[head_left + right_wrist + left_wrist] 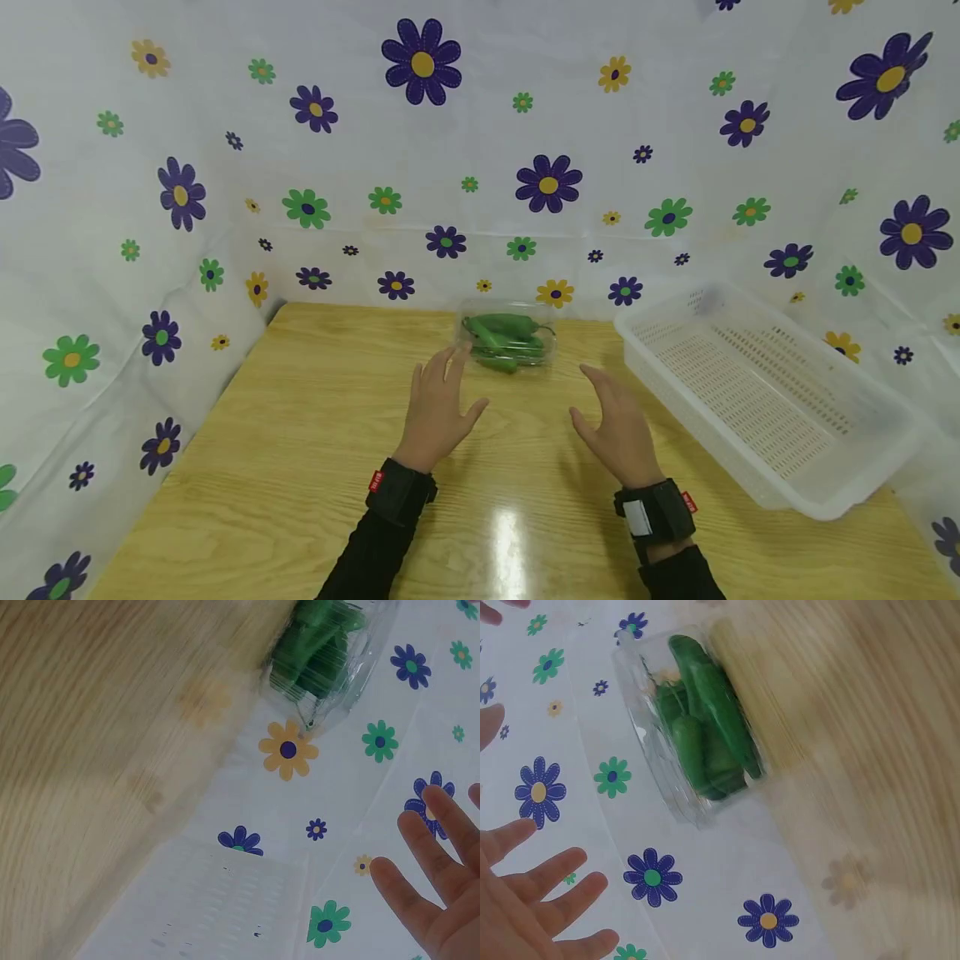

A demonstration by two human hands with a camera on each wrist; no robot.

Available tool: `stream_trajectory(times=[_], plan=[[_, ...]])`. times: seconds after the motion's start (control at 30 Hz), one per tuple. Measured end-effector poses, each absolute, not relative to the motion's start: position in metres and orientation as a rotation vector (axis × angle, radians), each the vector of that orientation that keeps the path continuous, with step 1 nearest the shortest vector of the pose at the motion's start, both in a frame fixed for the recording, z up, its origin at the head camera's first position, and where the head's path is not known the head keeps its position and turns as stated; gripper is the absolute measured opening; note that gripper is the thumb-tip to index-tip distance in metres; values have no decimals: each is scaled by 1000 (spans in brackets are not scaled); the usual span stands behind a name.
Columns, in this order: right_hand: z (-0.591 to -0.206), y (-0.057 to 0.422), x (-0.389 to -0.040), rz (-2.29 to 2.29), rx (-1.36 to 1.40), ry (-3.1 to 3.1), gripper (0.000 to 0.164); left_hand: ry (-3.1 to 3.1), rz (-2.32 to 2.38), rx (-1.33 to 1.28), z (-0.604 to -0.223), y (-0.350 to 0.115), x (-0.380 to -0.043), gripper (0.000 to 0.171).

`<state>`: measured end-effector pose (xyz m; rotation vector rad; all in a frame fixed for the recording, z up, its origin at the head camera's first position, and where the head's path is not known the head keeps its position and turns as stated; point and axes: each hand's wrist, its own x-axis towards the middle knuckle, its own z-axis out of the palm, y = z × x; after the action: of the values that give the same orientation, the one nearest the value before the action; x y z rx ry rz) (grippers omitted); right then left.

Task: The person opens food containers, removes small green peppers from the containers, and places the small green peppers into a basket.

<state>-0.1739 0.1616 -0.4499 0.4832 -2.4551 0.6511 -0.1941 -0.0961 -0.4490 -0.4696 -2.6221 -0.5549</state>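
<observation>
A clear plastic box (551, 354) with several green peppers (504, 333) in it stands at the back edge of the table. My left hand (437, 414) is just in front of the box's left side, fingers spread and nothing held; its fingertips overlap the box's edge in the head view. To the right and nearer me, my right hand (619, 433) hovers over the table with fingers apart, holding nothing. Through the box wall the peppers (712, 712) show in the left wrist view, lying lengthwise. The right wrist view catches only one end of the box (352, 682).
A white perforated plastic basket (720, 433) sits on the right side of the wooden table (300, 433), right of my right hand. Flower-printed white cloth (480, 142) hangs behind the table and along both sides.
</observation>
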Motion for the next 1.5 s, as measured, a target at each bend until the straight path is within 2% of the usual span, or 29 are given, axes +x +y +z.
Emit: stream_trajectory(times=[0.2,0.33,0.53,0.67,0.77,0.8,0.83,0.9,1.0,1.07,1.17,1.4,1.5], plan=[[-451,174,-187,635,502,-2462,63,-2596,-630,-543,-448,-109,-206,75],[-447,177,-198,653,541,-2496,61,-2641,-787,-593,-445,-116,-220,66],[-432,171,-239,1019,569,-2635,54,-2795,-1223,-558,-429,-133,-270,60],[-432,165,-278,1274,537,-2654,50,-2821,-1582,-506,-470,-149,-347,63],[-441,161,-302,1410,445,-2724,53,-2815,-1825,-399,-536,-167,-419,66],[-445,161,-308,1431,412,-2759,56,-2857,-1870,-308,-551,-170,-435,66],[-449,160,-313,1455,380,-2794,58,-2837,-1956,-331,-572,-176,-453,66],[-454,159,-319,1490,343,-2856,62,-2839,-2078,-311,-607,-185,-481,65],[-460,156,-324,1497,379,-2915,63,-2857,-2177,-279,-636,-189,-501,65],[-462,154,-326,1505,410,-2921,61,-2857,-2198,-270,-642,-190,-504,68],[-461,151,-327,1489,434,-2915,60,-2802,-2199,-360,-622,-188,-485,71],[-453,152,-310,1416,415,-2943,59,-2883,-2057,-217,-481,-146,-355,63],[-453,156,-296,1387,420,-2950,59,-2826,-2089,-305,-460,-141,-320,59]])
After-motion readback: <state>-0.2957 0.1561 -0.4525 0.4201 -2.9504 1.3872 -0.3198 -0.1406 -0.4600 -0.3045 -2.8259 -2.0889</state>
